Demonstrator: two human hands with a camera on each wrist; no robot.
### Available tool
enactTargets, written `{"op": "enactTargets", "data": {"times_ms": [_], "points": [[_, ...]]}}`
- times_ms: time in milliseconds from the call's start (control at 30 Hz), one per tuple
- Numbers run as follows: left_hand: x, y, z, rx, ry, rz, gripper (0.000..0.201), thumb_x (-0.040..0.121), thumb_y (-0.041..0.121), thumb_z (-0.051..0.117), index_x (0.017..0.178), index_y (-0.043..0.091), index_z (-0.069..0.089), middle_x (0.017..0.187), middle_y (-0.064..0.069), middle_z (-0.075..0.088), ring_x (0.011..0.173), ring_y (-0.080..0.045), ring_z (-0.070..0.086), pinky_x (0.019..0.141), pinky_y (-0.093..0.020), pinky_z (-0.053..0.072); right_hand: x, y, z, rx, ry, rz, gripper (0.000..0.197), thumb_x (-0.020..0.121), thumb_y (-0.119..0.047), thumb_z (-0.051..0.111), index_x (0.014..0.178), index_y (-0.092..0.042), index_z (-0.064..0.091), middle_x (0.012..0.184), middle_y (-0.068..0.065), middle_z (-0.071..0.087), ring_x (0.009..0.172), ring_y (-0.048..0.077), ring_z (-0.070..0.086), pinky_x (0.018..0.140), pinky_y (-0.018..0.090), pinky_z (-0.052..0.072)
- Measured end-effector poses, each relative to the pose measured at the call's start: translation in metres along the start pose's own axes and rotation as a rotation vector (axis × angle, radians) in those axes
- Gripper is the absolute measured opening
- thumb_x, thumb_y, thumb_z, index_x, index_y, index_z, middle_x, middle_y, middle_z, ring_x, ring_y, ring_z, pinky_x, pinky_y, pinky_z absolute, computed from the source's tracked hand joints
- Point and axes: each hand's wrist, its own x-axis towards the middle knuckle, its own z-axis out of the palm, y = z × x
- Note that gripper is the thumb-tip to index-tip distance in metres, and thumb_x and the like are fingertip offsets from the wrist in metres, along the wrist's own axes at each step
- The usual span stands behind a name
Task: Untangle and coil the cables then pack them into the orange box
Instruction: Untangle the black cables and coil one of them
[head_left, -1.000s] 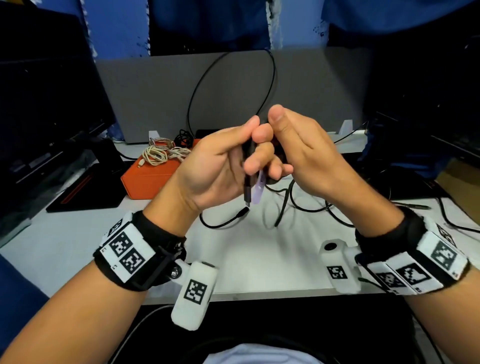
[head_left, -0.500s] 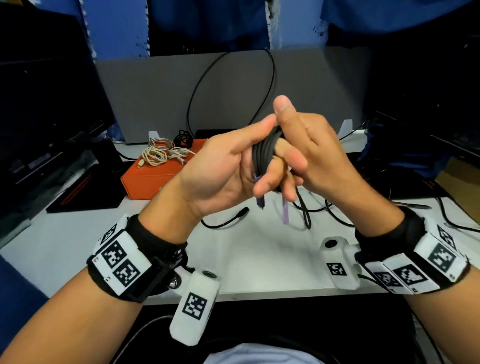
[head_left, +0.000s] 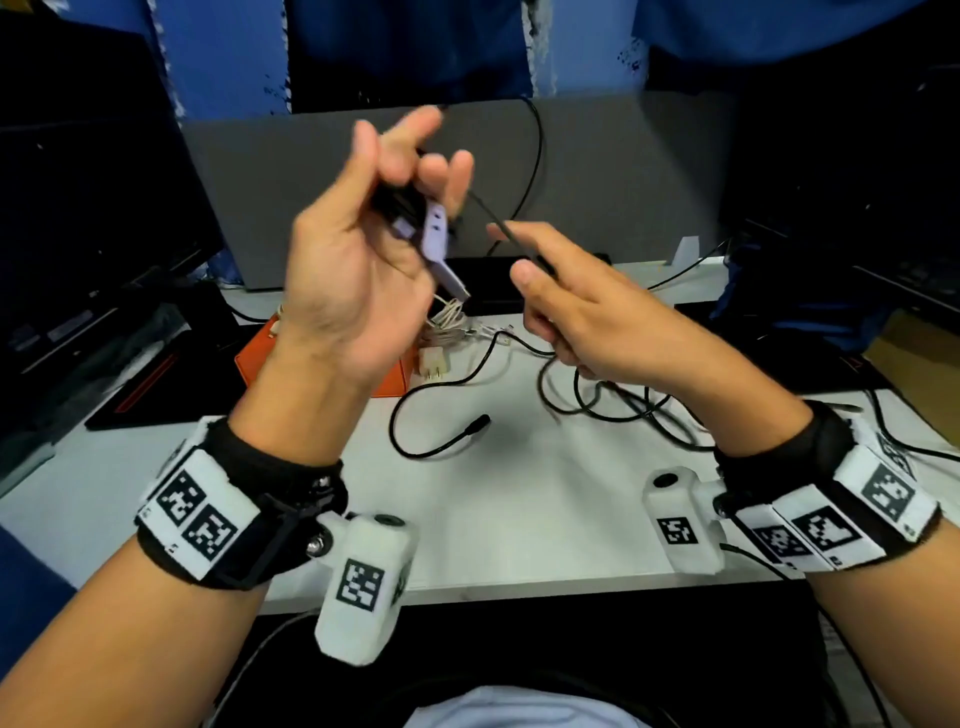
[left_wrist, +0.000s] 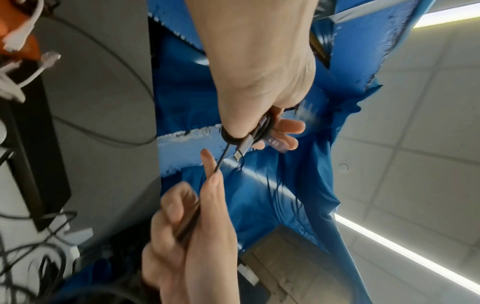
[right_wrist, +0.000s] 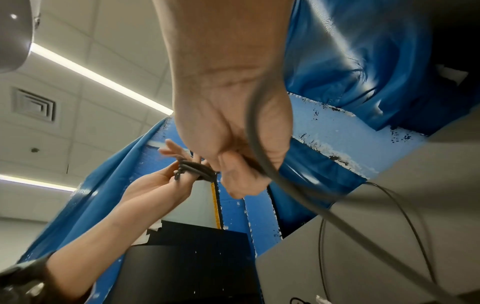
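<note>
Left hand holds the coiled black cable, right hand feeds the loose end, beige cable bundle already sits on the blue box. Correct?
One error: the box is orange, not blue, as the head view shows. The rest stands: left hand holds the black cable coil, right hand feeds the loose end, beige cable bundle on the box.

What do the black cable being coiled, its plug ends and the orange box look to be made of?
Black cable: matte sheath, probably rubbery plastic; it bends into tight loops in the left hand and the right hand pinches its free run.
Plug ends: grey housing with a bright metal tip; a lilac one looks like smooth plastic.
Orange box: flat matte sides, card or plastic, unclear.
</note>
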Motion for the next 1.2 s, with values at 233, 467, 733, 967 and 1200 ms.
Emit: {"op": "enactTargets", "data": {"times_ms": [233, 467, 733, 967, 1200], "points": [[0.000, -0.007, -0.009, 1.176, -0.016, 0.255, 0.048, 0.112, 0.022, 0.032, 0.154, -0.001, 0.028, 0.115, 0.007, 0.075, 0.097, -0.011, 0.074, 0.091, -0.024, 0.053, -0.014, -0.022, 0.005, -0.073, -0.381, -0.005, 0.034, 0.110, -0.027, 0.046, 0.142, -0.021, 0.054, 0.059, -0.032, 0.055, 0.056, -0.006, 0.056, 0.052, 0.007, 0.042], [-0.007, -0.001, -0.015, 1.757, -0.380, -0.273, 0.049, 0.103, 0.043, 0.043, 0.074, 0.009, 0.063, 0.068, -0.009, 0.072, 0.065, -0.017, 0.064, 0.071, -0.039, 0.048, -0.014, -0.018, -0.018, -0.053, -0.335, -0.044, 0.019, 0.101, -0.025, 0.064, 0.100, -0.007, 0.069, 0.064, -0.002, 0.045, 0.052, 0.009, 0.037, 0.048, 0.022, 0.034], [-0.003, 0.031, -0.036, 1.000, -0.632, -0.523, 0.041, 0.096, 0.042, 0.063, 0.075, 0.007, 0.061, 0.038, 0.004, 0.033, 0.039, -0.027, 0.026, 0.055, -0.040, 0.042, -0.020, -0.005, -0.068, 0.108, -0.446, 0.026, 0.039, 0.096, -0.049, 0.061, 0.105, -0.012, 0.071, 0.060, 0.002, 0.048, 0.044, 0.018, 0.038, 0.042, 0.023, 0.037], [0.022, 0.040, -0.060, 0.701, -0.062, -0.212, 0.034, 0.106, 0.028, 0.045, 0.074, 0.017, 0.052, 0.037, 0.010, 0.031, 0.032, -0.007, 0.026, 0.056, -0.024, 0.043, -0.012, 0.044, -0.101, 0.207, -0.063, 0.090, 0.032, 0.086, -0.042, 0.071, 0.090, -0.010, 0.071, 0.057, -0.003, 0.034, 0.051, 0.013, 0.023, 0.045, 0.025, 0.014], [0.034, 0.041, -0.083, 0.518, 0.163, -0.202, 0.038, 0.107, 0.028, 0.044, 0.072, 0.019, 0.053, 0.036, 0.009, 0.032, 0.031, -0.008, 0.027, 0.054, -0.022, 0.041, 0.003, 0.076, -0.110, 0.205, 0.286, 0.115, 0.039, 0.108, -0.038, 0.048, 0.077, -0.016, 0.057, 0.050, -0.010, 0.035, 0.045, 0.007, 0.026, 0.042, 0.016, 0.021]]}}
